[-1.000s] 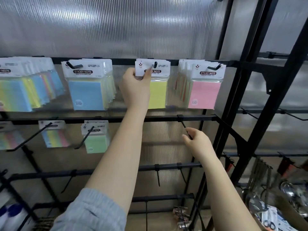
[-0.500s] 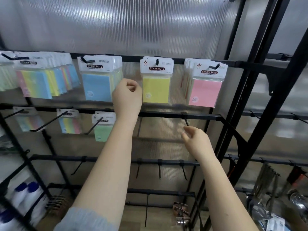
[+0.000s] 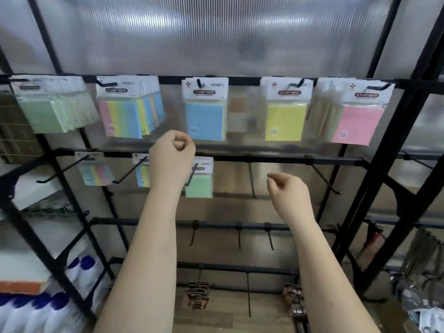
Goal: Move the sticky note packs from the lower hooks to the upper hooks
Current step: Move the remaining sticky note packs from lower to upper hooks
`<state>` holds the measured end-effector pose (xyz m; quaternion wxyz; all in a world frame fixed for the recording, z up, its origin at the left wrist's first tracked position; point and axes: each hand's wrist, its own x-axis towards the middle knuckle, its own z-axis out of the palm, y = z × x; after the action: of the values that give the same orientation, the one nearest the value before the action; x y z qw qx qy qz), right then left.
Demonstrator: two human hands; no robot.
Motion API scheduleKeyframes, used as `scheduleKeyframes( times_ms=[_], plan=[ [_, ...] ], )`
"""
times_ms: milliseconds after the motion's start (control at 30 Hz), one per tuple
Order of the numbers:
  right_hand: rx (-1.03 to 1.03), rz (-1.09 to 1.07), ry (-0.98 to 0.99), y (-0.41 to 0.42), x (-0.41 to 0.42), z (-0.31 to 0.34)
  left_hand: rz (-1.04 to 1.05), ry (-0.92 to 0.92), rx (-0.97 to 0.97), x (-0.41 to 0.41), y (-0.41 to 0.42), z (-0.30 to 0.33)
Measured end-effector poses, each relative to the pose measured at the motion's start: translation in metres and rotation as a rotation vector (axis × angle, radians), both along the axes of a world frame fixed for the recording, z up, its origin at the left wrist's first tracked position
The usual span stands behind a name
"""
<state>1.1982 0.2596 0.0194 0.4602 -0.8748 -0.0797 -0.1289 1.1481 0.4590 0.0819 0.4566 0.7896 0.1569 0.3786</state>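
The upper rail (image 3: 245, 81) carries hooks with sticky note packs: a green stack (image 3: 50, 109), a multicolour stack (image 3: 127, 114), a blue pack (image 3: 205, 118), a yellow pack (image 3: 286, 118) and a pink stack (image 3: 355, 121). Three packs hang on the lower rail (image 3: 276, 159): a striped one (image 3: 96, 173), one (image 3: 142, 175) half hidden by my left arm, and a green one (image 3: 200, 183). My left hand (image 3: 171, 152) is curled into an empty fist in front of the lower rail. My right hand (image 3: 288, 191) hovers loosely curled, holding nothing, below bare lower hooks.
Black rack posts (image 3: 389, 179) stand to the right. Lower rails hold bare hooks (image 3: 239, 234) and small brown packets (image 3: 198, 294). White bottles with blue caps (image 3: 79, 267) sit on shelves at lower left. Metal utensils (image 3: 425, 255) hang at lower right.
My left hand let go of the yellow pack on the upper hook, dropped and closed into a fist. My right hand came off the lower hook. The view swung left.
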Motion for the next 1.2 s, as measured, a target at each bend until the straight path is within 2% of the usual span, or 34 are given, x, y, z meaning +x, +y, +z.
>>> scheduleKeyframes(
  times_ms=[233, 467, 767, 1033, 1200],
  plan=[
    [0.058, -0.075, 0.002, 0.085, -0.036, -0.006, -0.039, 0.123, 0.052, -0.030, 0.087, -0.012],
    [-0.022, -0.046, 0.148, 0.131, -0.050, -0.019, -0.059, 0.196, 0.046, -0.043, 0.135, -0.030],
    [-0.105, -0.007, 0.343, 0.162, 0.023, -0.037, -0.015, 0.236, 0.037, -0.033, 0.159, -0.043],
    [-0.122, -0.005, 0.321, 0.179, 0.076, -0.045, 0.029, 0.261, 0.035, -0.012, 0.163, -0.042],
    [-0.035, -0.014, 0.287, 0.189, 0.091, -0.049, 0.057, 0.276, 0.045, -0.008, 0.169, -0.044]
  ],
)
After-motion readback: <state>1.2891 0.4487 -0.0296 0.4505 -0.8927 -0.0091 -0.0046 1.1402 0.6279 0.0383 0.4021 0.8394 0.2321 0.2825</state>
